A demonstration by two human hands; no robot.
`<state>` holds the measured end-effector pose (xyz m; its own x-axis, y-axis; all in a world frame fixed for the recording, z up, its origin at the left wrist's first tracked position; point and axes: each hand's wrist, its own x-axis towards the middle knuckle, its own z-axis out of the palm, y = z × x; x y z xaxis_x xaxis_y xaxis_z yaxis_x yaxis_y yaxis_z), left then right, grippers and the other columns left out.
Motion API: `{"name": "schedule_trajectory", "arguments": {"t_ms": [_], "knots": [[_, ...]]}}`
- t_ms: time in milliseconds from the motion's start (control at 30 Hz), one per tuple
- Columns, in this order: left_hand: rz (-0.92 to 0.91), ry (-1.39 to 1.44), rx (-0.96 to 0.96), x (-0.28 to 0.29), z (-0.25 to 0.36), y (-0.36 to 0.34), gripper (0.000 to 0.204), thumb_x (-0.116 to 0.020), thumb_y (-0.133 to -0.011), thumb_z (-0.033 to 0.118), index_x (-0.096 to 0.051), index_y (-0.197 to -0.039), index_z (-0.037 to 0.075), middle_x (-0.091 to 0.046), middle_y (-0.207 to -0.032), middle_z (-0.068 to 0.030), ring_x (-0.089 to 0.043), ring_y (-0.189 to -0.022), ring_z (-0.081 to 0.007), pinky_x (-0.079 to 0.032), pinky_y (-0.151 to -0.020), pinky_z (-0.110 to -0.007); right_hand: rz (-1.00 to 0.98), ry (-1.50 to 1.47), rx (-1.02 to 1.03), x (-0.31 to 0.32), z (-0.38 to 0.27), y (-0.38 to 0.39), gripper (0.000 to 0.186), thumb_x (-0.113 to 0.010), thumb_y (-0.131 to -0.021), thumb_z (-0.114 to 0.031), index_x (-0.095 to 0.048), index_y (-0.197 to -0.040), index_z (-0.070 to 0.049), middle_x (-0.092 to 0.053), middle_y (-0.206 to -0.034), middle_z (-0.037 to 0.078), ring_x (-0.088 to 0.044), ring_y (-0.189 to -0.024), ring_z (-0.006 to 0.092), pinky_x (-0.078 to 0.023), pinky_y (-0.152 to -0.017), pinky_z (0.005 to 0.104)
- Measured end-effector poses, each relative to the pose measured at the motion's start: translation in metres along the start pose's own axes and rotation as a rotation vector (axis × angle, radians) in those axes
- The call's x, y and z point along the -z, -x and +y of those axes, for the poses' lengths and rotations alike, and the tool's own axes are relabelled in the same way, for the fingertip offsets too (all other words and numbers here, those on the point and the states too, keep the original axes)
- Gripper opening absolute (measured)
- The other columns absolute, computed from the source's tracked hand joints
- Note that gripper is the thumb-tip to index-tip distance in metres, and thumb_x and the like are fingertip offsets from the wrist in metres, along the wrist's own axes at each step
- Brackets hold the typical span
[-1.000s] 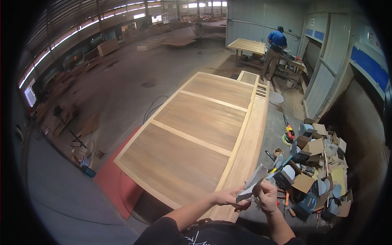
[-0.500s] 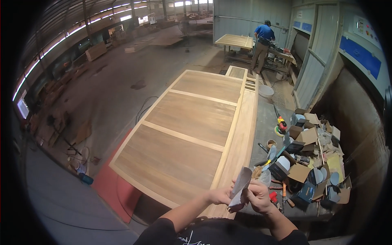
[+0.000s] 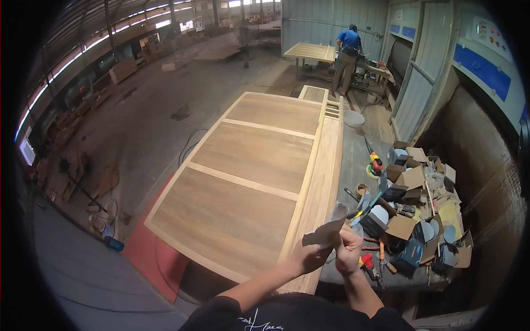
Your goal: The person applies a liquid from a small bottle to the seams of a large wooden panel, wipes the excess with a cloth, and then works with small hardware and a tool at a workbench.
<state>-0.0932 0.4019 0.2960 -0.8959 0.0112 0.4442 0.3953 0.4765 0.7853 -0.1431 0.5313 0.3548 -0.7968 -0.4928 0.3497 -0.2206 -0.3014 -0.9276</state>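
A curled grey sheet that looks like sandpaper (image 3: 327, 231) is held up between my two hands, over the near right edge of a framed wooden panel (image 3: 243, 196). My left hand (image 3: 305, 259) is closed on its lower left part; the sheet covers some of those fingers. On the right side, my right hand (image 3: 349, 249) pinches the sheet with its fingers bent. Below the hands lies a long pale wooden board (image 3: 324, 165) alongside the panel, which has three brown fields and lighter rails.
To the right, a grey worktable (image 3: 353, 151) bears a sander (image 3: 375, 165), opened boxes of round discs (image 3: 380, 214) and hand tools, including an orange-handled one (image 3: 382, 251). A white bucket (image 3: 353, 118) stands farther back. A person in blue (image 3: 349, 41) works at a far table.
The grey sheet has gone from a narrow upright curl to a broader, tilted spread. My right hand has turned more upright, and the view has shifted slightly.
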Motion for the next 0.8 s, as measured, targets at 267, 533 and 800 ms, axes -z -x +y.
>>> {"name": "schedule_trajectory", "arguments": {"t_ms": [267, 533, 800], "knots": [[-0.758, 1.855, 0.265, -0.001, 0.016, 0.033, 0.054, -0.08, -0.085, 0.034, -0.055, -0.117, -0.002, -0.06, -0.08, -0.0122, -0.062, -0.066, -0.0221, -0.05, -0.05, -0.03, -0.368, -0.399, -0.233, 0.003, -0.025, 0.01, 0.048, -0.056, -0.105, -0.033, -0.068, -0.113, 0.013, -0.073, -0.111, 0.022, -0.071, -0.098, 0.0238, -0.057, -0.087, 0.0353], [-0.534, 1.101, 0.312, 0.033, 0.023, 0.014, 0.045, -0.08, -0.086, 0.013, -0.057, -0.123, 0.003, -0.068, -0.103, -0.0074, -0.067, -0.084, -0.0133, -0.054, -0.063, -0.028, -0.263, -0.312, -0.337, 0.006, -0.05, 0.013, 0.043, -0.06, -0.104, -0.029, -0.07, -0.11, 0.012, -0.073, -0.093, 0.016, -0.066, -0.06, 0.0144, -0.05, -0.051, 0.0253], [0.271, -0.186, -0.205, 0.036, -0.003, -0.01, 0.018, -0.075, -0.077, 0.007, -0.07, -0.094, 0.009, -0.068, -0.096, -0.0149, -0.068, -0.082, -0.035, -0.055, -0.064, -0.042, 0.065, -0.103, 0.001, -0.011, -0.013, -0.02, 0.021, -0.059, -0.104, -0.01, -0.068, -0.11, 0.007, -0.07, -0.105, 0.007, -0.063, -0.095, 0.0111, -0.049, -0.084, 0.0255]]}}
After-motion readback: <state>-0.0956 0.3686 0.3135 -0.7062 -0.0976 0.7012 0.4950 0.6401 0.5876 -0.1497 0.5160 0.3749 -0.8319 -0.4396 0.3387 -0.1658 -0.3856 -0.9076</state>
